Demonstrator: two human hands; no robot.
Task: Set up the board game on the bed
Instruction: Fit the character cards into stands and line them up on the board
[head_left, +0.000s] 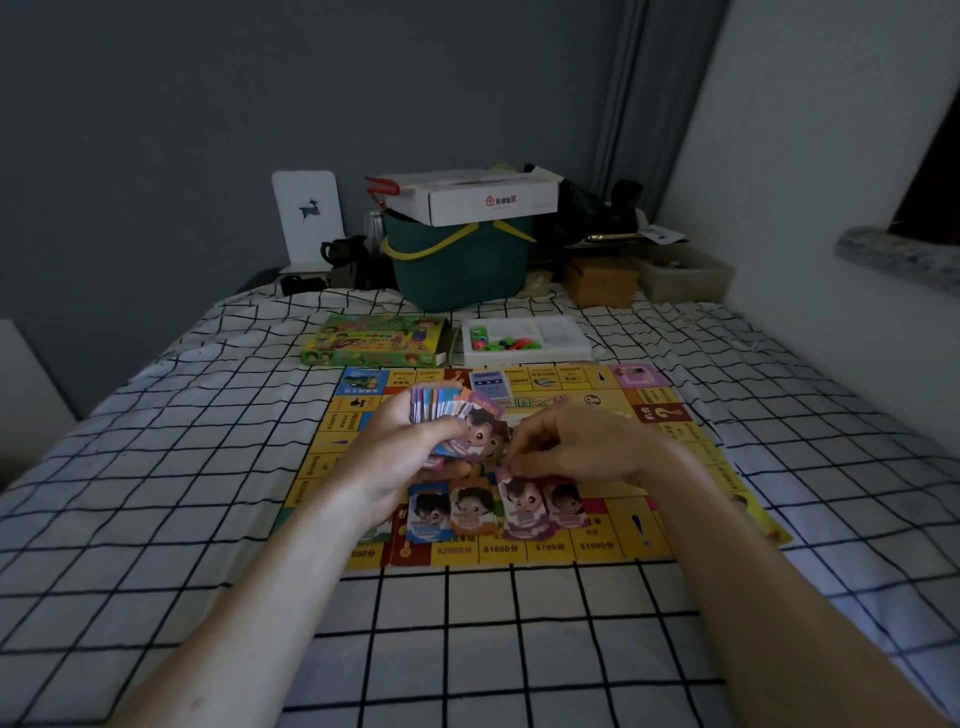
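Note:
A yellow game board (691, 499) lies flat on the checked bed (208, 467). My left hand (410, 452) grips a thick stack of colourful cartoon cards (447, 408) above the board's middle. My right hand (576, 447) pinches the top edge of a purple card (522, 506) that lies on the board's near side. Beside it lie a blue card (428, 512), an orange card (472, 506) and a pink card (566, 504). A blue card deck (491, 384) rests near the board's far edge.
Behind the board are the green game box (374, 340) and a white tray (566, 348) with coloured pieces. A green basket (462, 270) topped by a white carton (483, 200) stands at the bed's head among clutter. A wall runs along the right.

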